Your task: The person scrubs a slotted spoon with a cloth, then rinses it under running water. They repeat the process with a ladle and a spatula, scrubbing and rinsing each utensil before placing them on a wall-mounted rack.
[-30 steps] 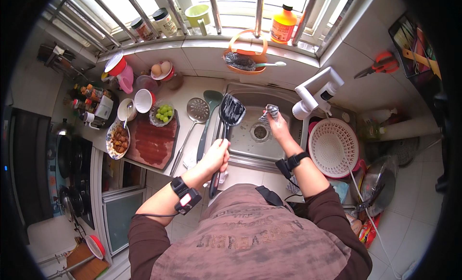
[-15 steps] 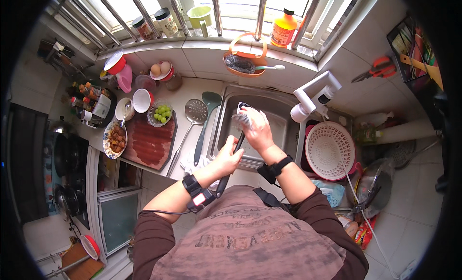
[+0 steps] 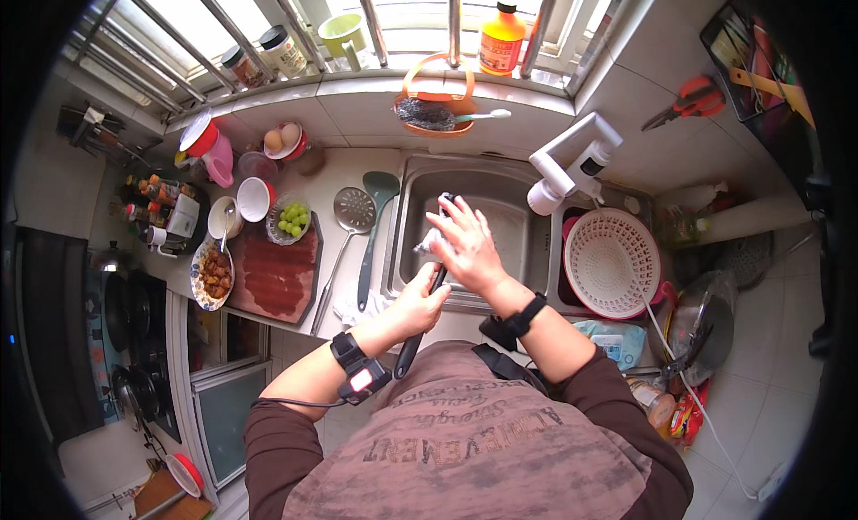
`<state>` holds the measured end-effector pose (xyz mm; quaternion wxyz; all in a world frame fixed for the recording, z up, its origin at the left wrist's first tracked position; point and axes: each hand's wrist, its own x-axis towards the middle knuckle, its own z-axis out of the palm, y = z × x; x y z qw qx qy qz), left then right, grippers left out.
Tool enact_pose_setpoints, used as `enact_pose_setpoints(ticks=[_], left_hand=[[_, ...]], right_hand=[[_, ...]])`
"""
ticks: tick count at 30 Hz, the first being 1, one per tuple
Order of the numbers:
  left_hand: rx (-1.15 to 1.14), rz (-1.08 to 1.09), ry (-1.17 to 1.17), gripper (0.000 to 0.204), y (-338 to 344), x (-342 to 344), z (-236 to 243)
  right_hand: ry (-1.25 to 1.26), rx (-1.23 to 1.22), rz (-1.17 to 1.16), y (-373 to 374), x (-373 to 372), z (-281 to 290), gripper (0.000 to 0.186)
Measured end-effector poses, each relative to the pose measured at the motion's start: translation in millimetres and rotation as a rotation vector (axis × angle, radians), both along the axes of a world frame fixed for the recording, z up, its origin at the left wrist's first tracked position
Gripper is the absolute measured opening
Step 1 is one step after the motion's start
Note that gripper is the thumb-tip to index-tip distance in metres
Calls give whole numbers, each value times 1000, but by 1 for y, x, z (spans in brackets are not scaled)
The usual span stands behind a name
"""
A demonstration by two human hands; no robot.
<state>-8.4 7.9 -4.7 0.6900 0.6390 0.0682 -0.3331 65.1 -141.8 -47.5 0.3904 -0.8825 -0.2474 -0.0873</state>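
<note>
Over the front of the steel sink (image 3: 404,214), my left hand (image 3: 418,304) is closed round a long black-handled utensil (image 3: 409,355). Its handle end slants down toward my shirt, and its far end is mostly covered, so I cannot tell its kind. My right hand (image 3: 469,249) presses a crumpled whitish cloth (image 3: 429,243) against the utensil's upper part, its fingers fairly straight. Left of the sink lie a slotted skimmer (image 3: 355,211) and a dark green turner (image 3: 380,191). Another pale cloth (image 3: 356,312) is bunched beside my left wrist.
A cutting board (image 3: 277,270) with reddish-brown slices, a glass bowl of green grapes (image 3: 290,220) and a plate of browned chunks (image 3: 214,274) stand left. To the right are a white colander (image 3: 612,262) and a white faucet (image 3: 559,176). Orange-handled scissors (image 3: 697,100) hang on the wall.
My right hand has slid slightly down the utensil with the cloth, and its fingers have straightened and spread. My left hand keeps its grip. The whole view has shifted a little.
</note>
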Motion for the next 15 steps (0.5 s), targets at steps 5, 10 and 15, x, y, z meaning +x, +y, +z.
enact_pose_setpoints(ticks=[5,10,15], left_hand=[[91,-68,6,35,0,-3,0],[78,-95,-63,31,8,-17,0],[-91,38,84,32,16,-4,10]], right_hand=[[45,49,103,-3,36,-21,29],[1064,874,49,-35,58,-56,33],[756,940,-9,-41,43,-59,47]])
